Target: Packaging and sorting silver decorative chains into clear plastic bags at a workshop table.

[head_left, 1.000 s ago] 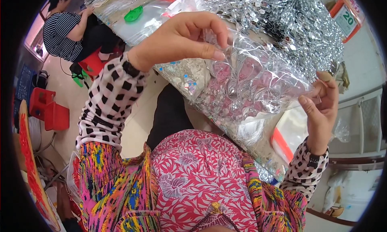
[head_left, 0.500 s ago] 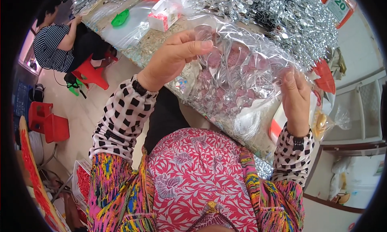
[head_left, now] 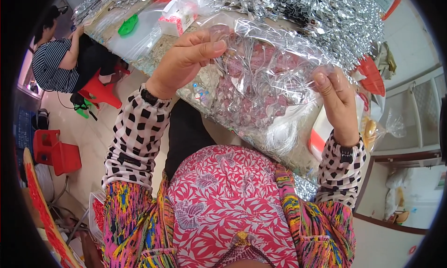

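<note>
Between my hands a clear plastic bag (head_left: 274, 58) is stretched out, with shiny silver strands and round pieces seen in or through it. My left hand (head_left: 186, 58) pinches the bag's upper left corner between thumb and fingers. At the bag's right side my right hand (head_left: 337, 98) grips the edge, thumb toward me. Reddish pink patches show among the silver pieces. Just below the bag, a bundle of thin clear line (head_left: 281, 140) lies on the table's near edge. Glare hides much of the bag's contents.
A large heap of silver sequin strands (head_left: 326, 16) covers the table's far right. A pink and white box (head_left: 178, 20) and a green scoop-like piece (head_left: 128, 24) lie left of it. A person in a striped shirt (head_left: 53, 65) sits on a red stool (head_left: 100, 91) at left.
Both hands still hold the bag. My left hand and the bag's left side have shifted slightly left in view, along with the surroundings; the bag's folds have changed a little.
</note>
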Motion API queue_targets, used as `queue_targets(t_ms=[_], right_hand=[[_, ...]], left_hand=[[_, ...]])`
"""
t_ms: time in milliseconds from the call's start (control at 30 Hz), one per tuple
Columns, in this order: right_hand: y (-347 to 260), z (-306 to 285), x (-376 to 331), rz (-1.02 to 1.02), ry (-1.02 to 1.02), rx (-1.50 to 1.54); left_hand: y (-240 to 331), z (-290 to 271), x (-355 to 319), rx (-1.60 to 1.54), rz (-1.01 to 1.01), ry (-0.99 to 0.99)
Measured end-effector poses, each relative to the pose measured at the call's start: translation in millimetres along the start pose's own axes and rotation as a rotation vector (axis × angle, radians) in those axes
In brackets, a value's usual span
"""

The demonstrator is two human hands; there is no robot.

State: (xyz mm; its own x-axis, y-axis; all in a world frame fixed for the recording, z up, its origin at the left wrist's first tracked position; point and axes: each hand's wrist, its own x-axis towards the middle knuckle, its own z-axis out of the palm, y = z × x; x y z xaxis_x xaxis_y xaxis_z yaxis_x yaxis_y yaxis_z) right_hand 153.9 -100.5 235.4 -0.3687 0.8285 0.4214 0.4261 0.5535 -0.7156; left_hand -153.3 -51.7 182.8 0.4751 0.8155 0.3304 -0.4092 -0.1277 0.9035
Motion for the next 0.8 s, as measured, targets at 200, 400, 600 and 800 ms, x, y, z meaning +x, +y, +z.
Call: queue_targets(t_ms=[200, 400, 600, 800], right_hand=[[6, 1, 1, 0.109, -0.023, 0.286], [30, -12, 5, 0.209, -0.178, 0.490], [-2, -14, 15, -0.013, -0.015, 0.504], [-38, 37, 35, -0.600, 0.262, -1.068]], left_hand=[[-1, 11, 3, 0.053, -0.012, 0.056], [-4, 8, 1, -0.009, -0.022, 0.033], [-5, 13, 8, -0.071, -0.033, 0.034], [-4, 17, 13, -0.086, -0.053, 0.072]])
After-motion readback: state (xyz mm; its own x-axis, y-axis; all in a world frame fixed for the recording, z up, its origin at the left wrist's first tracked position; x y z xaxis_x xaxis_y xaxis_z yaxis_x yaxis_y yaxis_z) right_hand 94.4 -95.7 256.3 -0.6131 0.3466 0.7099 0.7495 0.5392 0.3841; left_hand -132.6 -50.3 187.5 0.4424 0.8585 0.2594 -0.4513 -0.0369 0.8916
